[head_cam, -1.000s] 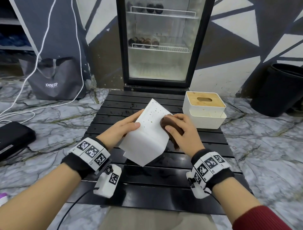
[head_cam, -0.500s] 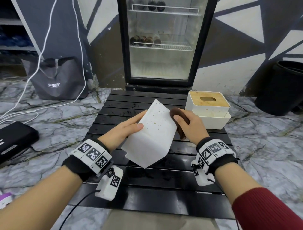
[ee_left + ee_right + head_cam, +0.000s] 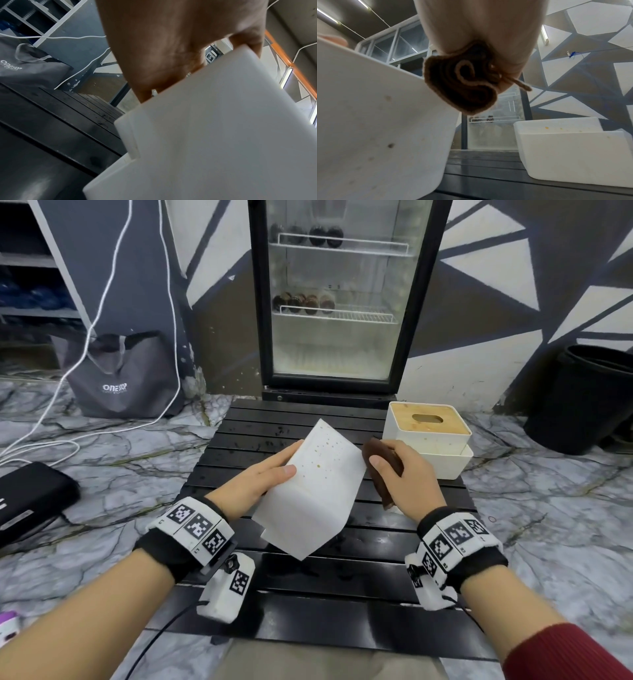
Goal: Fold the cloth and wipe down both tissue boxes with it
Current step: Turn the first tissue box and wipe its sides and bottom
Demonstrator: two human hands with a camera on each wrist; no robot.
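Marble floor [image 3: 102, 474] all round, with a black slatted table [image 3: 342, 573] low in front of a glass-door fridge [image 3: 339, 302]. Held up over the table's middle: a white box [image 3: 318, 491], tilted, speckled face upward, one corner pointing down toward the slats. Gripped along its left edge by the left hand [image 3: 260, 481], thumb on the top face, fingers behind. Seen from the left wrist as one big pale slab filling the lower right. Clenched in the right hand [image 3: 404, 474]: a folded brown cloth [image 3: 380, 463], just beside the box's right edge; whether touching it, impossible to say. From the right wrist, showed as a rolled wad with a loose cord, hanging clear of the box face.

Sat at the table's far right corner: a second box [image 3: 428, 440], white with a wooden slotted lid, right up against the table edge, a few yellow specks on its side. Open slats left free in front and to the left.

Read on a grey bag [image 3: 120, 378] against the wall at left: "ONE STOP". Trailed past it, white cables [image 3: 164, 302]. Stood at far right, a black bin [image 3: 589, 398]. Lay at far left, a black case [image 3: 27, 501].
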